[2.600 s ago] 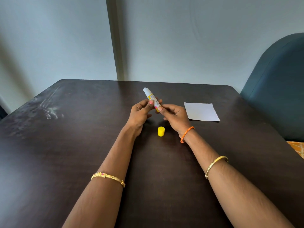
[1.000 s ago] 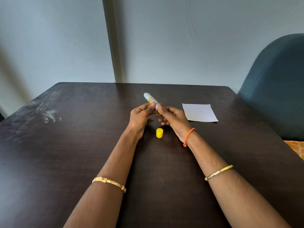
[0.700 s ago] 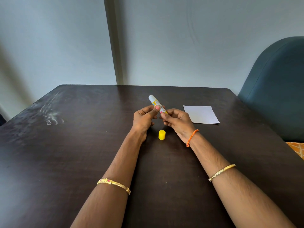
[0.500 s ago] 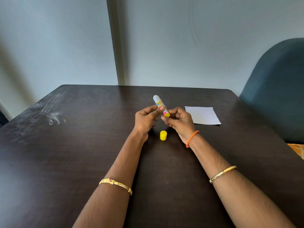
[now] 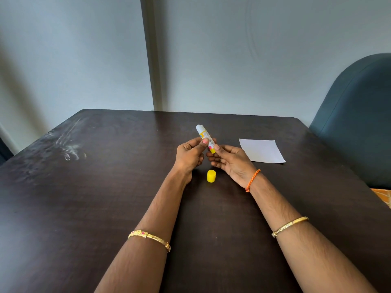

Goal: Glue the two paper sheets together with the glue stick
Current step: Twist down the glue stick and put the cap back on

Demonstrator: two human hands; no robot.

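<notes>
I hold an uncapped glue stick point(image 5: 204, 135) above the middle of the dark table point(image 5: 105, 187), its white tip pointing up and away. My left hand point(image 5: 190, 154) pinches the tube's middle between thumb and fingers. My right hand point(image 5: 227, 159) pinches its yellow base with thumb and fingertips. The yellow cap point(image 5: 211, 176) stands on the table just below both hands. White paper point(image 5: 262, 150) lies flat to the right of my right hand; it looks like one sheet, and I cannot tell whether a second lies under it.
A dark teal chair back point(image 5: 357, 123) rises at the table's right edge. A grey wall with a vertical strip point(image 5: 153, 60) stands behind the far edge. Whitish smears point(image 5: 69, 149) mark the table's left side.
Both hands have kept their hold on the glue stick, tilting it slightly more upright. The cap and paper have stayed put; the camera view has shifted a little.
</notes>
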